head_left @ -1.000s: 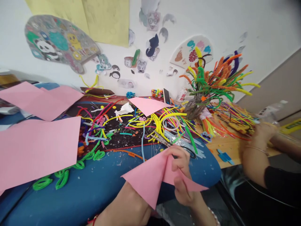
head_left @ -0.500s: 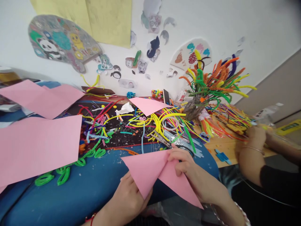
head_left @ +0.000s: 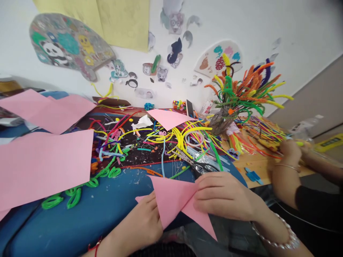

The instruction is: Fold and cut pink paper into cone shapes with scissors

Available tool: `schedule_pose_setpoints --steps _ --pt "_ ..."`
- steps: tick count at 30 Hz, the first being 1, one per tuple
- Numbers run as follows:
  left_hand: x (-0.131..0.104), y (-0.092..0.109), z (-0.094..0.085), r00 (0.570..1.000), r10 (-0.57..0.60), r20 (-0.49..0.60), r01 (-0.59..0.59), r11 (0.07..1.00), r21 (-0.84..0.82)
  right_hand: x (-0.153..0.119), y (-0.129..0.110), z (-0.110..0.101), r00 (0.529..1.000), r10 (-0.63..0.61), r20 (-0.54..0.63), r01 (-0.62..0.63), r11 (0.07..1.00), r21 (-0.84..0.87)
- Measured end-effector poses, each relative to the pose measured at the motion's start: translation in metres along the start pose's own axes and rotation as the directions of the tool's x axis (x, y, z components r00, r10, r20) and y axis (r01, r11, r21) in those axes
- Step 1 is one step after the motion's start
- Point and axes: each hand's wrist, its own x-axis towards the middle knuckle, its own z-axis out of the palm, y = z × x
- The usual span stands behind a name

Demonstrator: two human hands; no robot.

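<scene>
Between my hands is a folded sheet of pink paper (head_left: 174, 200), held above the near edge of the blue surface. My left hand (head_left: 143, 221) grips its left side, with the fingers partly hidden behind the paper. On the right side, my right hand (head_left: 225, 194) pinches the paper near the upper end of an overlapping fold. A pointed flap hangs down below my right hand. Just beyond the paper lies a pair of scissors (head_left: 193, 162) with dark handles, close to my right fingers.
Large pink sheets (head_left: 45, 167) lie at the left. Pipe cleaners (head_left: 179, 141) and scraps cover the dark mat. Green coiled pipe cleaners (head_left: 73, 198) rest on the blue surface (head_left: 107, 214). A bundle of pipe-cleaner stems (head_left: 241, 92) stands back right. Another person's hands (head_left: 291, 153) work at the right.
My right hand has turned over the fold, its back now showing, and the flap below it has shrunk. My left hand has shifted slightly left, and a paper corner shows behind it.
</scene>
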Motion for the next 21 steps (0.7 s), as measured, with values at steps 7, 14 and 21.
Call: schedule_pose_setpoints --steps 7,14,21 --pt "-0.011 0.002 0.003 0.991 0.084 0.103 -0.083 0.996 -0.015 0.010 0.013 0.006 0.993 0.112 0.048 -0.120 0.971 0.207" --pt "-0.020 0.001 0.004 0.986 0.110 0.123 -0.116 0.992 0.039 0.020 0.024 0.015 0.990 0.134 -0.033 -0.104 0.882 0.459" --pt "-0.019 -0.003 0.001 0.985 0.106 0.138 -0.115 0.992 0.058 0.023 0.028 0.015 0.979 0.205 0.006 -0.175 0.817 0.549"
